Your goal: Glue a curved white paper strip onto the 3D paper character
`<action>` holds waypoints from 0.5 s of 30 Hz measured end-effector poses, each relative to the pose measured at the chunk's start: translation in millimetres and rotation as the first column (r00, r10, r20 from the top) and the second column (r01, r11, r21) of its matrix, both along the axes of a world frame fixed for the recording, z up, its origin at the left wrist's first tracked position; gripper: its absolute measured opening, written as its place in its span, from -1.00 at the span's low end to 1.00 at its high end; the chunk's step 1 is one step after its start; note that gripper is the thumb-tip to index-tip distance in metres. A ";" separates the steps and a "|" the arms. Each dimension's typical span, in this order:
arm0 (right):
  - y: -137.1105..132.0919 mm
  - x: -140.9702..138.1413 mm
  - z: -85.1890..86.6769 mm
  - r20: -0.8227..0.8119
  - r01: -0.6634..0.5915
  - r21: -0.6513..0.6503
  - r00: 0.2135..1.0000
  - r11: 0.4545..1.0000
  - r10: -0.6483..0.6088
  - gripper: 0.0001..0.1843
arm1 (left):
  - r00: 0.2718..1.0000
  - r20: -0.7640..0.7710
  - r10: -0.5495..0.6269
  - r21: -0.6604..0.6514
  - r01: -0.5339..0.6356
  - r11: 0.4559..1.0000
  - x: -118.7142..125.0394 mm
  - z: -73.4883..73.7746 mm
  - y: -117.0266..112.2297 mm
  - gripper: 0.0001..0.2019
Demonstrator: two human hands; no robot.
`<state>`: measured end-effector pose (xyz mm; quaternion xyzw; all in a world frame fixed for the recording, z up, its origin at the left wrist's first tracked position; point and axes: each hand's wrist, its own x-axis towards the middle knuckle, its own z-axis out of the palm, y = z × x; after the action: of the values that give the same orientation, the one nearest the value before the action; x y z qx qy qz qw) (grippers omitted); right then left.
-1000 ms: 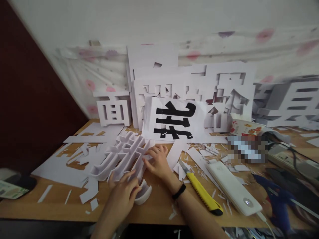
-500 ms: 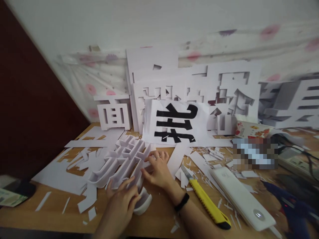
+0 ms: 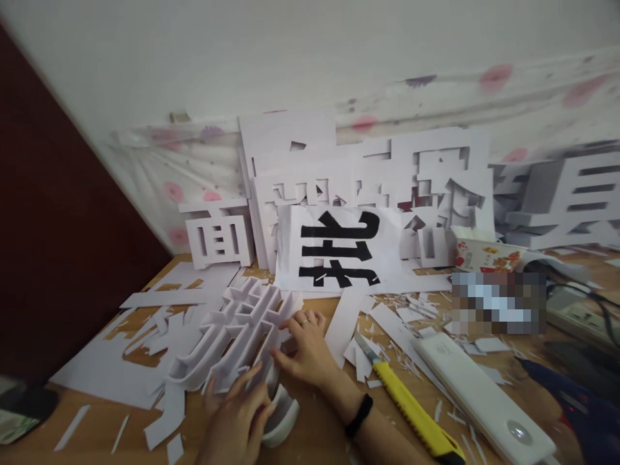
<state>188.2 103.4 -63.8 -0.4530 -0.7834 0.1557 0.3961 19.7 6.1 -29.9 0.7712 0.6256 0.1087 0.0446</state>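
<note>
A hollow white foam-board character (image 3: 227, 332) lies on the wooden table, open side up, its thin walls standing on edge. My left hand (image 3: 237, 410) grips its near end, fingers bent over the walls. From the right side my right hand (image 3: 305, 345), with a ring and a black wristband, presses its fingers against the outer wall. A curved white piece (image 3: 281, 420) shows just beside my left fingers; whether it joins the character I cannot tell. My fingertips are partly hidden behind the walls.
A yellow utility knife (image 3: 411, 407), blade out, lies right of my right arm, beside a white power bank (image 3: 484, 394). Paper scraps (image 3: 411, 323) litter the table. A printed sheet (image 3: 339, 248) and cut boards (image 3: 290, 155) lean behind. A blue tool (image 3: 571, 400) sits far right.
The camera view has tilted slightly, so the background sits a little lower. Both hands keep nearly the same hold on the foam-board character.
</note>
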 end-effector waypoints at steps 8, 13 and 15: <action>0.0 -0.9 -0.4 -0.008 0.000 -0.023 1.000 1.000 0.000 -0.53 | 1.000 -0.007 -0.003 -0.003 0.003 1.000 1.4 -1.6 -1.0 -0.74; 0.8 0.1 -0.1 0.005 -0.002 -0.030 1.000 1.000 0.002 -0.54 | 1.000 -0.023 -0.006 0.037 0.007 0.999 -1.1 -7.2 -0.7 -0.76; 1.0 0.2 -0.1 0.005 -0.006 -0.035 1.000 0.999 0.006 -0.54 | 0.999 -0.036 -0.016 0.038 0.017 0.999 -1.3 -7.3 -0.4 -0.76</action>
<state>188.5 104.3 -63.9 -0.4580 -0.7828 0.1694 0.3858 18.4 5.7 -37.2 0.7788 0.6178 0.1067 0.0197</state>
